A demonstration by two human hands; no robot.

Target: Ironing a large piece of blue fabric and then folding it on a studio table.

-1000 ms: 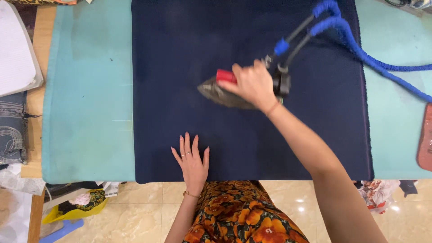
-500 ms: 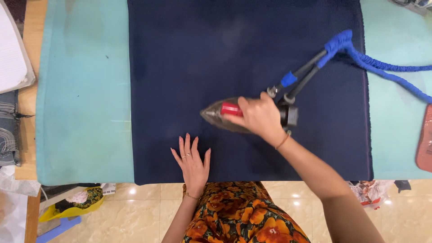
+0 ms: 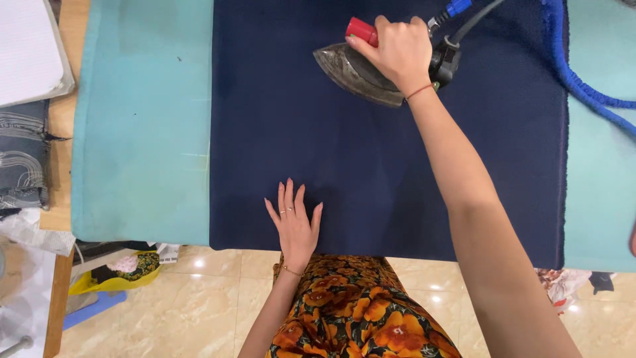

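Note:
A dark navy cloth [image 3: 371, 159] lies flat over a teal padded ironing table [image 3: 142, 132]. My right hand [image 3: 394, 50] grips the red handle of a grey metal iron [image 3: 354, 73], which rests on the far part of the cloth with its tip pointing left. A black hose and a blue-wrapped cord [image 3: 576, 73] run from the iron's back off to the right. My left hand [image 3: 295, 222] lies flat, fingers spread, on the cloth's near edge.
At the left lie a white padded board [image 3: 30, 56] and a grey patterned fabric [image 3: 23, 162]. Below the table are a yellow bag [image 3: 112, 278] of scraps and a beige tiled floor [image 3: 199, 311]. More fabric scraps [image 3: 563, 282] hang at the lower right.
My right hand has pushed the iron away from me toward the cloth's far edge, after drawing it nearer just before. My left hand has stayed pressed on the near edge.

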